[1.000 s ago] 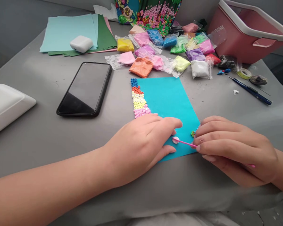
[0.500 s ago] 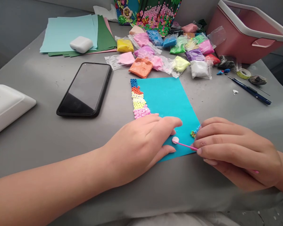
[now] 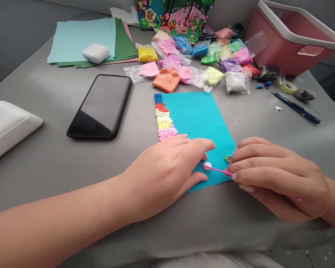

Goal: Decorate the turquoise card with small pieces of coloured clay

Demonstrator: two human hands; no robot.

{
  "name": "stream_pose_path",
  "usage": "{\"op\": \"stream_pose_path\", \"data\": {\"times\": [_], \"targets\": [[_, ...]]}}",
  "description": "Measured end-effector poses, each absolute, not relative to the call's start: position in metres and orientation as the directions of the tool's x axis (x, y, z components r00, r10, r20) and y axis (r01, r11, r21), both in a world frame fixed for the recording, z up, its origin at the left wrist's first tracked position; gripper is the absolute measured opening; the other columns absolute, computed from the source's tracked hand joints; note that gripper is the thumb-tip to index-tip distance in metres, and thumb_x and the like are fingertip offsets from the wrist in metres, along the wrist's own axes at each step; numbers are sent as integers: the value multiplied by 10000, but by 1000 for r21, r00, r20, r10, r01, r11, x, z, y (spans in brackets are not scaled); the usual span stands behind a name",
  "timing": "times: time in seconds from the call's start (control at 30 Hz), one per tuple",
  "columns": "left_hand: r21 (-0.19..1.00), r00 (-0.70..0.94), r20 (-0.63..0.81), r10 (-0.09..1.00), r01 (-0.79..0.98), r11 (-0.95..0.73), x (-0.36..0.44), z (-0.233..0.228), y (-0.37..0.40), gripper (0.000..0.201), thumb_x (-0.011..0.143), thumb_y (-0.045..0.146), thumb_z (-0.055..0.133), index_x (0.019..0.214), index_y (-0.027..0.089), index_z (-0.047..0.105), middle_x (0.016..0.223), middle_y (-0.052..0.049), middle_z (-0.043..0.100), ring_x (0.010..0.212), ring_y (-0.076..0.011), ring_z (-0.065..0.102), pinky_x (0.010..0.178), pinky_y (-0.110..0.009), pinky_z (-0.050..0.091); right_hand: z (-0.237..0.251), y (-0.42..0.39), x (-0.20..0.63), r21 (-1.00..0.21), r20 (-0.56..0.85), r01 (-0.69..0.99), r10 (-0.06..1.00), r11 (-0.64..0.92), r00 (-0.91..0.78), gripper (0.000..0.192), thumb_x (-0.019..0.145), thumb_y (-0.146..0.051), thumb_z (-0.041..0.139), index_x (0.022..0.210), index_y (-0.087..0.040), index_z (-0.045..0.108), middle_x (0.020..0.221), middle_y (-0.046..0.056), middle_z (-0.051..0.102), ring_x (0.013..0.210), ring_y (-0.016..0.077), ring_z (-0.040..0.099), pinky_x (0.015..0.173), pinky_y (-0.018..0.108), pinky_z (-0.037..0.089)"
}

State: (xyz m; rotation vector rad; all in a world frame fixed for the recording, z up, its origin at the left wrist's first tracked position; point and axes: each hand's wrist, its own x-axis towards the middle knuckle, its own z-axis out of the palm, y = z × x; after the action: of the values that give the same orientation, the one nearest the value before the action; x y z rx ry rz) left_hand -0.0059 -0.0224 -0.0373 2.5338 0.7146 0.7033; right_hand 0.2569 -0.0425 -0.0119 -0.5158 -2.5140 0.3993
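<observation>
A turquoise paper sheet [image 3: 198, 115] lies on the grey table, with a column of small coloured clay dots [image 3: 163, 119] along its left edge. My left hand [image 3: 167, 173] rests flat on the sheet's near left part, fingers spread. My right hand [image 3: 276, 178] grips a thin pink tool [image 3: 219, 170]. The tool's tip touches a small white clay disc [image 3: 207, 166] near the sheet's front edge. A few green and blue clay dots [image 3: 229, 158] sit at the sheet's right edge, by my right fingertips.
Several bags of coloured clay [image 3: 201, 63] lie behind the sheet. A black phone [image 3: 102, 106] is to the left, a white case [image 3: 96, 52] on stacked paper [image 3: 78, 39] behind it. A pink bin [image 3: 293, 35], blue pen [image 3: 296, 108] and white box [image 3: 8, 124] sit at the edges.
My right hand slid slightly right and back left with the pink tool, its tip staying at the white disc. My left hand has not moved.
</observation>
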Motion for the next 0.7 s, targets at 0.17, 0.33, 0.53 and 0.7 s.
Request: {"op": "stream_pose_path", "data": {"times": [0.17, 0.33, 0.53, 0.7], "targets": [[520, 739, 353, 574, 355, -777, -6, -37, -23, 353, 955, 158, 696, 1252, 132, 508, 1080, -70, 773, 951, -259, 704, 834, -387, 547, -12, -44, 257, -372, 457, 291, 447, 881, -769, 170, 904, -17, 555, 990, -134, 643, 862, 102, 768, 836, 222, 720, 826, 410, 580], [520, 737, 354, 576, 357, -776, -6, -36, -24, 358, 960, 161, 692, 1264, 120, 507, 1099, -67, 773, 964, -264, 697, 853, -401, 547, -12, -43, 259, -369, 447, 302, 453, 879, -771, 189, 886, -14, 567, 1007, -138, 643, 854, 103, 768, 829, 227, 728, 825, 408, 583], [511, 738, 372, 563, 344, -788, -8, -38, -23, 345, 970, 181, 682, 1262, 119, 510, 1088, -73, 767, 968, -275, 696, 862, -420, 546, -11, -42, 260, -437, 440, 286, 480, 853, -759, 208, 884, -17, 576, 1023, -151, 655, 845, 104, 762, 832, 237, 742, 821, 410, 583], [536, 738, 353, 575, 344, -771, -6, -35, -23, 385, 936, 130, 713, 1258, 132, 502, 1063, -53, 770, 936, -263, 688, 815, -402, 544, -10, -34, 271, -735, 317, 249, 644, 631, -696, 312, 928, -19, 609, 1147, -227, 690, 931, 50, 778, 855, 198, 732, 840, 383, 586]]}}
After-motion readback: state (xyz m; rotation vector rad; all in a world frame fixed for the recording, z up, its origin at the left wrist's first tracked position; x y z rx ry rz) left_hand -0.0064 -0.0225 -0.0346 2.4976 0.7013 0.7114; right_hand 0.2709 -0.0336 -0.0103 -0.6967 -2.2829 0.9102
